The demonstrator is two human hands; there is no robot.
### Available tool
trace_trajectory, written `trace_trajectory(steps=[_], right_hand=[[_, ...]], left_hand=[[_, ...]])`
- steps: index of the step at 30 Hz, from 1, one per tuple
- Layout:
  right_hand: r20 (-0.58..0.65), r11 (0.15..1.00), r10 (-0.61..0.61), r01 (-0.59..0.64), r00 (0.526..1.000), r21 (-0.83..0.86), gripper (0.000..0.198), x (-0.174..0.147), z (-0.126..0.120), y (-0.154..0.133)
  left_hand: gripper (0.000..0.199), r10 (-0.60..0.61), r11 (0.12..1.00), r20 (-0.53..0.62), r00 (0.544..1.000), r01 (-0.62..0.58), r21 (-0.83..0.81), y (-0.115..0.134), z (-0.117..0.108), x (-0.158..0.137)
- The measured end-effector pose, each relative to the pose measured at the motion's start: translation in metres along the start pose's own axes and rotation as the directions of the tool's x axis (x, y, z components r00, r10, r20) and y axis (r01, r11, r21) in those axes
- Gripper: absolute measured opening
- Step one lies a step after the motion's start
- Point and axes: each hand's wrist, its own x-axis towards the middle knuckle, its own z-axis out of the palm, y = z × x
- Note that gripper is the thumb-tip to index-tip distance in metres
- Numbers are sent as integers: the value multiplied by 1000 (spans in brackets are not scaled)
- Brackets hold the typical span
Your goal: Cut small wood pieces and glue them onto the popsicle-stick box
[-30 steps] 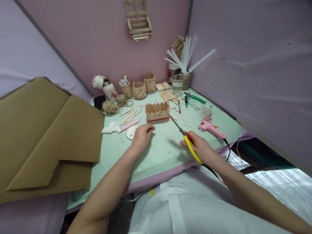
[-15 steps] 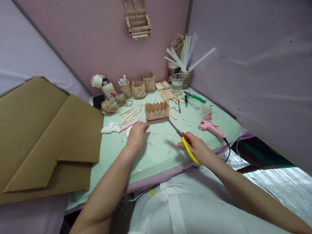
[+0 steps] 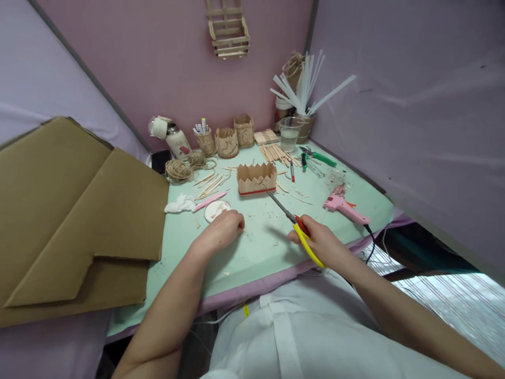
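My right hand (image 3: 311,239) grips long-nose pliers (image 3: 290,215) with yellow and red handles. Their tip points at the front of a small wooden box (image 3: 257,180) with a jagged rim and a red line along its base; I cannot tell if it touches. Low over the table, my left hand (image 3: 226,229) has its fingers drawn together, close to tiny wood scraps. Whatever they pinch, if anything, is hidden. Just behind that hand lies a round white dish (image 3: 213,209) with small pieces in it.
A pink glue gun (image 3: 347,208) lies at the right, its cord over the edge. Green-handled cutters (image 3: 323,158), wooden sticks (image 3: 276,154) and a cup of water (image 3: 289,138) stand behind. Twine (image 3: 179,171) and a pink pen-like tool (image 3: 211,201) are left, beside large cardboard (image 3: 118,210).
My left hand has moved nearer to me and slightly right, uncovering the white dish. The right hand with the pliers has barely moved. The view has shifted a little.
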Motion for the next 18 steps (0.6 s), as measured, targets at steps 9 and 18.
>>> trace_trajectory(steps=[9,18], right_hand=[[-10,1000,4,-4,1000,-16,31,-1,-5,-1],[54,998,24,-21,998,-57,36,-9,3,-11]], left_hand=[[15,-49,892,-61,997,16,-452,20,-3,4],[23,-156,377,57,986,113,-919,36,10,11]])
